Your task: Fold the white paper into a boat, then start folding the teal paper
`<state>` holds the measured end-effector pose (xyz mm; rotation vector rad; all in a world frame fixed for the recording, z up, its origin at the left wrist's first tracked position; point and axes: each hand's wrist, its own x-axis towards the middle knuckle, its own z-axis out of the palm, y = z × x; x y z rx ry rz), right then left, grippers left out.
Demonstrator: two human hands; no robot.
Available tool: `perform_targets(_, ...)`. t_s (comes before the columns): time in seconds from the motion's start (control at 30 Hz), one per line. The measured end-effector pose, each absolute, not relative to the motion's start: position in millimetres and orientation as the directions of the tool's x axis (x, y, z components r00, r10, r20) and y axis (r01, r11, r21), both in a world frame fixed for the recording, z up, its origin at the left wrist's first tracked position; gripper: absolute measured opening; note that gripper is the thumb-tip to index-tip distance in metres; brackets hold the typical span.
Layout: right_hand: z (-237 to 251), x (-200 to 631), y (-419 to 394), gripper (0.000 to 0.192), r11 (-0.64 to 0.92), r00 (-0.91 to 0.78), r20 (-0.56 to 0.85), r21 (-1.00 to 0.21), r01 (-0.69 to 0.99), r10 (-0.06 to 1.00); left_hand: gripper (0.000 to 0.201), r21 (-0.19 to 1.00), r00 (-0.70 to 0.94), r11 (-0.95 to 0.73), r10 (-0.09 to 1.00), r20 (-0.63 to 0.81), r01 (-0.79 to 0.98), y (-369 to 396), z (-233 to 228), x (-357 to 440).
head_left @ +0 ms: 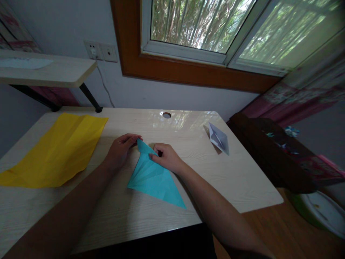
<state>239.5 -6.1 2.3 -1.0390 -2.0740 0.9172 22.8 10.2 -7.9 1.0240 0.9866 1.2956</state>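
Note:
A turquoise paper (153,178), folded into a long kite-like triangle, lies on the light wooden table (188,169) in front of me. My left hand (121,149) pinches its narrow top tip from the left. My right hand (167,156) presses and grips the paper's upper right edge just below that tip. The wide end of the paper points toward me and to the right. Both forearms reach in from the bottom of the view.
A large yellow sheet (58,151) lies flat at the table's left. A small folded white paper boat (219,138) sits at the right rear. A cable hole (166,115) is at the back edge. A raised shelf (45,72) stands at rear left, a dark chair (272,151) to the right.

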Motion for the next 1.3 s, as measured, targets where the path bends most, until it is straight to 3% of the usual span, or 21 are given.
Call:
perform_targets(0.37, 3, 241, -6, 0.035, 0.345, -0.484, 0.154, -0.878, 0.333, 0.861, 0.023, 0.98, 0.078, -0.014, 0.996, 0.03, -0.197, 12, -15, 21)
perform_targets(0.67, 6, 241, -8, 0.037, 0.238, -0.499, 0.112, -0.952, 0.195, 0.859, 0.024, 0.991, 0.167, -0.079, 0.984, 0.059, 0.112, 8, -6, 19)
perform_targets(0.9, -2, 238, -1, 0.035, 0.031, -0.395, 0.051, -0.998, -0.057, 0.917, 0.023, 0.98, 0.363, -0.125, 0.93, 0.062, 0.152, 1, -3, 28)
perform_targets(1.3, -3, 237, 0, 0.031, -0.025, -0.397, 0.014, -0.995, -0.094, 0.918, 0.021, 0.964, 0.362, -0.157, 0.929, 0.072, 0.213, 0, -2, 31)
